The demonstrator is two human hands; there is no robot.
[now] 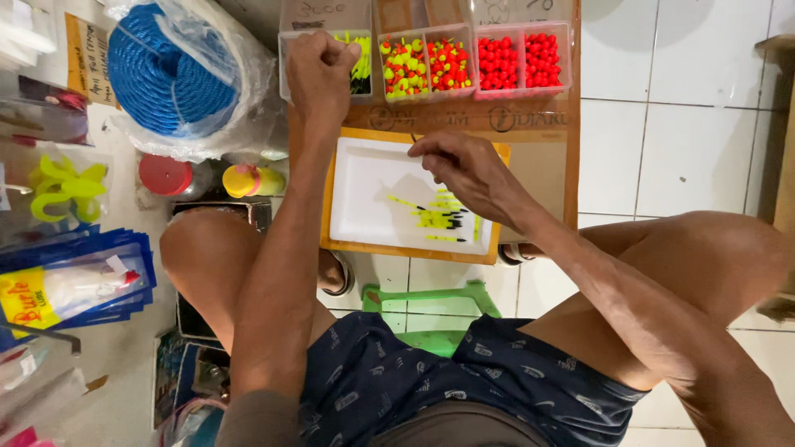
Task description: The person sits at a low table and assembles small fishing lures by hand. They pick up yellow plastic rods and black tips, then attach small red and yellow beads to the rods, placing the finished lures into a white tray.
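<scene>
My left hand [320, 68] is closed into a fist at the edge of the leftmost clear compartment [358, 62], which holds thin yellow-and-black pieces. My right hand [464, 165] hovers over a white tray [364, 186] with an orange rim, fingers pinched on a thin dark stick whose tip shows by the thumb. Several slim yellow-and-black floats [439, 219] lie scattered on the tray under that hand. Both forearms reach out over my bare knees.
Clear bins hold yellow-and-red beads [404, 66], [450, 64] and red beads [520, 60] on a brown board [538, 165]. A blue rope coil [166, 70] in plastic lies at left, with packets [70, 285] and a green stool [431, 319] below. White floor tiles lie at right.
</scene>
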